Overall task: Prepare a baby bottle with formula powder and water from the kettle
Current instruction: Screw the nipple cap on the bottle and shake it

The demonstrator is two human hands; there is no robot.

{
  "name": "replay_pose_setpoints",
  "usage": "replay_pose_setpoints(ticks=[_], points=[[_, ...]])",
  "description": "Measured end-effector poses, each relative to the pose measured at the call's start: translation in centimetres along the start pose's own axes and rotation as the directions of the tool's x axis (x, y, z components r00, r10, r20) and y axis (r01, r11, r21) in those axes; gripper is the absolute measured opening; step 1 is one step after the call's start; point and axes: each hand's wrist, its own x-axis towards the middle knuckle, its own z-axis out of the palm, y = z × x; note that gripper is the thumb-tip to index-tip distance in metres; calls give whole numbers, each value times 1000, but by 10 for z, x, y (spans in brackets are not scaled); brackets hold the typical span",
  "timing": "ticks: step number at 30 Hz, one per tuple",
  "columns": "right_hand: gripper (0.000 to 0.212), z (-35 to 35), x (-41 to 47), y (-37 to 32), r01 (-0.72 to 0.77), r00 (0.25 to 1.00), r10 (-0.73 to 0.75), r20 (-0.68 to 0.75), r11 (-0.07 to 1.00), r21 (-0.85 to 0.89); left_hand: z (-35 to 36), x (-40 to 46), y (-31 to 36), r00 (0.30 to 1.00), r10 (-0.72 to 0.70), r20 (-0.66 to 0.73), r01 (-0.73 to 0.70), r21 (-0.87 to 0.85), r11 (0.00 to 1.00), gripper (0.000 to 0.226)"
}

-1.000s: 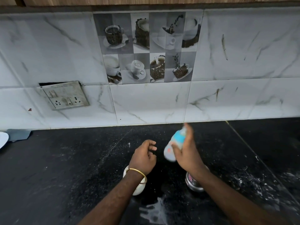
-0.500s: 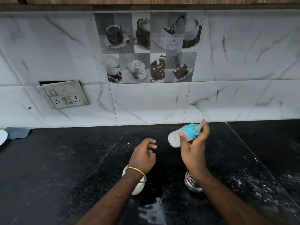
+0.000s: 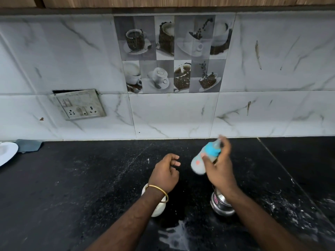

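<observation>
My right hand (image 3: 220, 171) grips a small baby bottle (image 3: 200, 162) with a blue collar and teat, held tilted above the black counter (image 3: 81, 187); the bottle is motion-blurred and holds whitish liquid. My left hand (image 3: 165, 173) hovers beside it, fingers loosely curled and holding nothing, a gold bangle on the wrist. Under my left wrist sits a white cup-like container (image 3: 156, 210), mostly hidden. A small steel container (image 3: 222, 204) stands under my right forearm. No kettle is in view.
A wet spill (image 3: 174, 238) spreads on the counter near the front edge, and white specks (image 3: 290, 211) lie at the right. A white plate (image 3: 7, 153) and grey cloth (image 3: 29, 145) sit at the far left. A socket panel (image 3: 79, 105) hangs on the tiled wall.
My right hand has swung the bottle up and back down, its tilt changing each frame, as in shaking. My left hand has stayed in place.
</observation>
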Motion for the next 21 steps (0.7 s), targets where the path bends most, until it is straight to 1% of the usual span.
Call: replay_pose_setpoints(ticks=[1, 2, 3, 4, 5, 6, 7, 8, 9, 10, 11, 12, 13, 14, 15, 16, 17, 18, 19, 20, 21], points=[[79, 0, 1, -2, 52, 990, -49, -132, 998, 24, 0, 0, -1, 1000, -2, -3, 2, -3, 1000, 41], [80, 0, 2, 0, 77, 982, -77, -171, 997, -6, 0, 0, -2, 1000, -7, -4, 6, -5, 1000, 41], [80, 1, -1, 1, 73, 990, -83, -114, 993, -89, 1, 0, -2, 1000, -9, -3, 9, -6, 1000, 41], [79, 1, -2, 7, 43, 998, -35, 49, 985, -169, 1, -1, -2, 1000, -11, -3, 11, -5, 1000, 41], [79, 1, -4, 9, -10, 972, 61, 226, 976, -220, 1, -1, -3, 1000, -13, -6, 13, -5, 1000, 41], [78, 0, -4, 9, -69, 949, 123, 289, 979, -190, 2, -1, -3, 1000, -13, -8, 13, -5, 1000, 41], [78, -1, -4, 7, -110, 956, 141, 259, 985, -132, 2, -1, -2, 1000, -8, -9, 8, -9, 1000, 41], [78, -1, -2, 3, -92, 990, 93, 106, 996, -19, 2, 0, -2, 1000, -3, -14, 3, -13, 1000, 41], [79, -1, -1, -3, -37, 996, 42, -77, 997, 61, 3, 0, -1, 1000, -2, -16, 2, -17, 1000, 41], [80, -1, 2, -3, 23, 985, -13, -173, 998, 54, 3, 0, -1, 1000, -6, -14, 6, -18, 1000, 41], [80, 0, 1, -5, 41, 985, -40, -167, 999, 5, 3, 0, -1, 1000, -11, -11, 11, -19, 1000, 41], [80, 1, -1, 0, 45, 998, -50, -50, 994, -97, 4, -2, -2, 1000, -13, -11, 13, -16, 1000, 41], [79, 2, -3, 4, 34, 991, -8, 135, 981, -190, 4, -4, -3, 1000, -14, -13, 14, -10, 1000, 42], [78, 3, -6, 5, 20, 969, 30, 244, 980, -199, 3, -5, -5, 1000, -16, -17, 16, -1, 1000, 42], [78, 3, -8, 3, -5, 968, 46, 248, 986, -165, 2, -7, -7, 1000, -18, -23, 18, 4, 1000, 43], [79, 2, -8, 1, 0, 991, 13, 136, 996, -93, 2, -8, -8, 1000, -13, -27, 13, 5, 1000, 43], [80, 2, -7, -3, 34, 998, -34, -43, 999, 2, 1, -8, -8, 1000, -7, -27, 7, 0, 1000, 44], [80, 1, -5, -4, 78, 981, -74, -177, 997, 20, 1, -7, -8, 1000, -5, -24, 5, -4, 1000, 45], [81, -2, -2, -6, 88, 973, -89, -214, 996, -11, 1, -6, -5, 1000, 3, -17, -3, -9, 1000, 45], [81, -4, -1, -4, 80, 987, -93, -131, 992, -100, 1, -4, -3, 1000, 8, -13, -8, -10, 1000, 45], [81, -5, 1, 1, 47, 996, -34, 77, 983, -178, 1, -3, -3, 1000, 8, -13, -8, -10, 1000, 44]])
